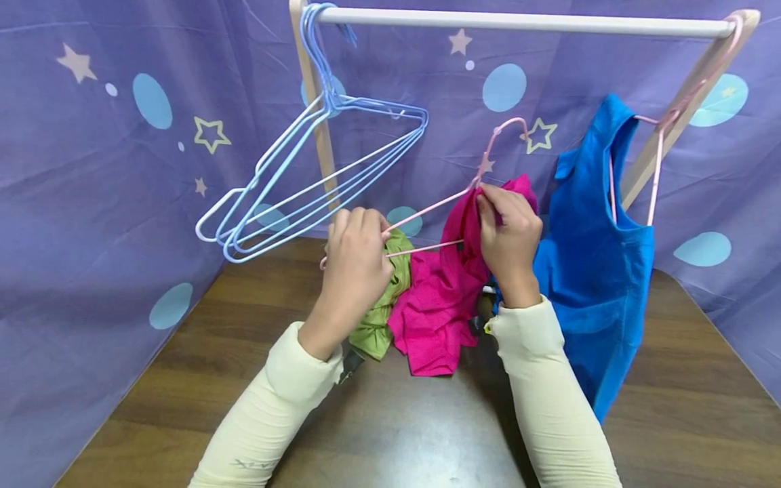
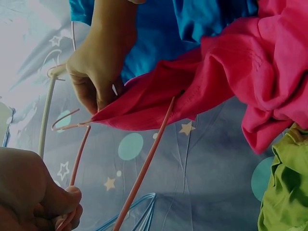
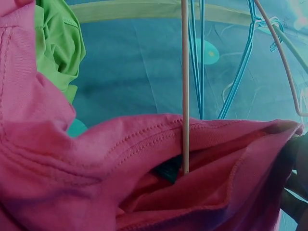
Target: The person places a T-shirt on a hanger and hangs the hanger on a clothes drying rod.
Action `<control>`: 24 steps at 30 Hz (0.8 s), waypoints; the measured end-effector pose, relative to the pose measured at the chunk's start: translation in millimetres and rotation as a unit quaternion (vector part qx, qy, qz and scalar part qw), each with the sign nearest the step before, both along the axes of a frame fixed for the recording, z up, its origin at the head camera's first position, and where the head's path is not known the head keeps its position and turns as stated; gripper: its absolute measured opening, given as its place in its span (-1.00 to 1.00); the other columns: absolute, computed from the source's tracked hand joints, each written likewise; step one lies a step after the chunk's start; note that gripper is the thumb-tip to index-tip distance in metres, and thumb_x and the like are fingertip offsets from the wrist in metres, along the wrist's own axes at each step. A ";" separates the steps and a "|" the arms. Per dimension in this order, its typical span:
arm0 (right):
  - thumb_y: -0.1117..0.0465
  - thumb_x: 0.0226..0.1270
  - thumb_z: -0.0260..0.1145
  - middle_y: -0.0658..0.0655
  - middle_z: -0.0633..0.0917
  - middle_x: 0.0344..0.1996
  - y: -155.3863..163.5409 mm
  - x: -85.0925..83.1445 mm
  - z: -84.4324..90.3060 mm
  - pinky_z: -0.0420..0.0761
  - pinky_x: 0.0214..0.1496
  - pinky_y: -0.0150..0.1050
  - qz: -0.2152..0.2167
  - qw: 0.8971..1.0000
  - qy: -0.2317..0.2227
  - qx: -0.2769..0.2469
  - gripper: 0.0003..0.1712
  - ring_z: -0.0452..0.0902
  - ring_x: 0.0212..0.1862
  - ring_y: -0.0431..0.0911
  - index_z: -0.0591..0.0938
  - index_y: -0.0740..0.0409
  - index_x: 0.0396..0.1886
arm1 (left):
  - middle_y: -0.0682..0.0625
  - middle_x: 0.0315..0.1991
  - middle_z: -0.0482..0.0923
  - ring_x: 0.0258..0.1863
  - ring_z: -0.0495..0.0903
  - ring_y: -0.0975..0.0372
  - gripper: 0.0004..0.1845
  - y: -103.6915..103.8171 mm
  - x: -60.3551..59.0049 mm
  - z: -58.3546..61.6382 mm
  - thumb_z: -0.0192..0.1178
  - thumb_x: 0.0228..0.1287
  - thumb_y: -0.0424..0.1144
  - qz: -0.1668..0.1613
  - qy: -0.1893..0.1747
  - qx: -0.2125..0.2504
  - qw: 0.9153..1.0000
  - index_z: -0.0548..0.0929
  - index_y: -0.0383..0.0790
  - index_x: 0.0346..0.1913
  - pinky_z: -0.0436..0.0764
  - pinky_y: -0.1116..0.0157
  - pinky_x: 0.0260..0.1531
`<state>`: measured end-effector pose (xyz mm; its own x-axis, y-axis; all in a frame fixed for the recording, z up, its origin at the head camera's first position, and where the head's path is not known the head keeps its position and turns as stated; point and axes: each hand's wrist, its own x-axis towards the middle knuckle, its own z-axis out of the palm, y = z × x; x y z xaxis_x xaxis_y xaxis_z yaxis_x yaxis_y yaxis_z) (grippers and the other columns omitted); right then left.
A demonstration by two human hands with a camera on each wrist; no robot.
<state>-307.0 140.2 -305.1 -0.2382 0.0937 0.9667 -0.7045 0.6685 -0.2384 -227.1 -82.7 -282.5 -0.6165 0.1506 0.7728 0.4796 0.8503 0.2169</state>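
Observation:
A pink hanger point(image 1: 427, 205) is held tilted over the table, its hook up and to the right. My left hand point(image 1: 358, 264) grips its left end, the fingers curled round the wire. A magenta garment point(image 1: 427, 298) hangs from the hanger's right side, and my right hand point(image 1: 509, 234) pinches its edge just below the hook. In the right wrist view the hanger's lower bar point(image 3: 186, 96) runs into the garment's opening. The hanger's right end is hidden within the cloth. Behind my left hand lies a crumpled green garment point(image 1: 396, 278).
Several blue and white hangers point(image 1: 329, 102) hang at the left of a rack's white rail point(image 1: 525, 20). A blue garment point(image 1: 601, 271) hangs on another pink hanger point(image 1: 668, 122) at the rack's right end. The wooden table point(image 1: 183, 393) meets a purple patterned curtain point(image 1: 79, 224).

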 end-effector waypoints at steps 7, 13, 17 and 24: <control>0.32 0.48 0.28 0.26 0.79 -0.19 -0.6 2.2 0.3 0.62 0.01 0.05 -0.008 1.000 0.001 0.010 -0.81 0.68 -0.14 0.19 0.76 0.35 -0.14 | -0.15 -0.35 0.54 -0.30 0.40 -0.05 -0.96 0.0 0.5 0.4 0.26 0.29 -0.44 -0.002 0.007 -0.010 1.000 0.61 -0.35 -0.28 0.40 0.07 -0.22; 0.30 0.51 0.23 0.28 0.77 -0.20 2.3 1.7 -1.1 0.60 0.02 0.05 -0.027 0.999 -0.001 0.021 -0.80 0.65 -0.12 0.20 0.72 0.37 -0.16 | -0.17 -0.25 0.58 -0.16 0.39 -0.10 -0.89 3.9 -1.4 -2.9 0.28 0.32 -0.35 0.005 0.058 -0.009 0.998 0.65 -0.35 -0.18 0.37 0.00 -0.15; 0.28 0.52 0.24 0.28 0.77 -0.19 4.2 1.9 -1.9 0.62 0.03 0.06 -0.034 0.999 -0.012 0.025 -0.79 0.66 -0.11 0.20 0.72 0.36 -0.15 | -0.16 -0.16 0.60 -0.06 0.38 -0.10 -0.82 11.3 1.8 -6.8 0.30 0.29 -0.34 -0.010 0.088 -0.010 0.996 0.66 -0.33 -0.09 0.36 -0.01 -0.11; 0.29 0.50 0.27 0.27 0.77 -0.19 7.1 2.8 1.9 0.62 0.03 0.07 -0.039 0.998 -0.041 0.020 -0.81 0.67 -0.11 0.18 0.73 0.34 -0.14 | -0.11 -0.19 0.60 -0.12 0.43 -0.05 -0.90 29.6 6.4 -10.7 0.26 0.33 -0.33 -0.077 0.106 -0.066 0.989 0.68 -0.27 -0.16 0.43 0.06 -0.16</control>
